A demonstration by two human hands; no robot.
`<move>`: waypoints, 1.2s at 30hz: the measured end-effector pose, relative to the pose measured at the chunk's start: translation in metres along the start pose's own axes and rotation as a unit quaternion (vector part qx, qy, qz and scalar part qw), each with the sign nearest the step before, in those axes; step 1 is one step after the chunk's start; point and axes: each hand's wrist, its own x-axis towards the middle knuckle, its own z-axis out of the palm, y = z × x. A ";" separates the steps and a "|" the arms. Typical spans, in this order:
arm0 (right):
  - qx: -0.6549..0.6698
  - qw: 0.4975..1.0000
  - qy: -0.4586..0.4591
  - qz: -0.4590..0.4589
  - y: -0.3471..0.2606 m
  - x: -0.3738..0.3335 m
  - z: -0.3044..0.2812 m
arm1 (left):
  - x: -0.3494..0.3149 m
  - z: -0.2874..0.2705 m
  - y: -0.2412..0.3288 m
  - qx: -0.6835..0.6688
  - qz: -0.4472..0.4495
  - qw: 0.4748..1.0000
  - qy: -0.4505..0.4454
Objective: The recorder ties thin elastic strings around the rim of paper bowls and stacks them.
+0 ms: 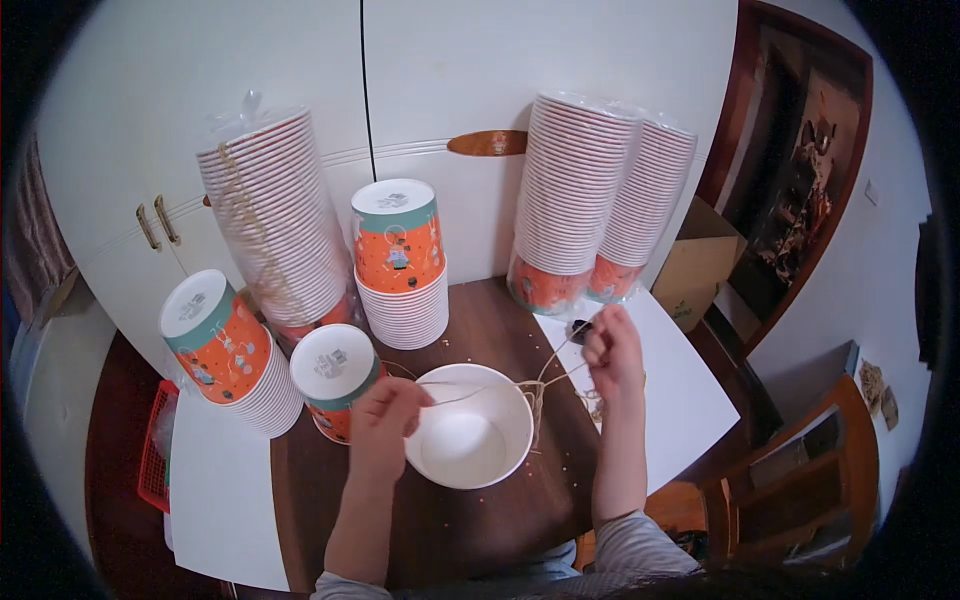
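An uncovered white paper tub sits upright on the brown tabletop, between my hands. Above its right rim run strands of thin tan string, partly looped and hanging down past the rim. My left hand, at the tub's left edge, pinches one end of the string between thumb and fingers. Higher and to the right, my right hand is closed on other strands of it. Just beyond my left hand stands an upturned orange and green paper tub. Beside my right hand is a small black object, its kind unclear.
Upturned paper tubs form stacks at the left and back middle. Tall plastic-wrapped stacks lean by the cabinet at back left and back right. A red basket, cardboard box and wooden chair flank the table.
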 end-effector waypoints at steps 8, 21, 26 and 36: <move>-0.170 0.927 0.201 -0.268 -0.001 0.041 -0.066 | -0.006 -0.035 0.040 -0.127 0.123 0.983 0.046; -0.626 0.619 -0.409 -0.239 0.030 -0.029 0.029 | -0.011 -0.041 0.047 -0.121 0.148 0.982 -0.007; -0.722 0.523 -0.432 -0.135 0.029 -0.050 0.036 | -0.014 -0.037 0.054 -0.134 0.183 0.973 0.040; -0.624 0.657 -0.338 -0.255 0.019 -0.039 0.036 | -0.012 -0.056 0.060 -0.229 0.264 0.931 0.101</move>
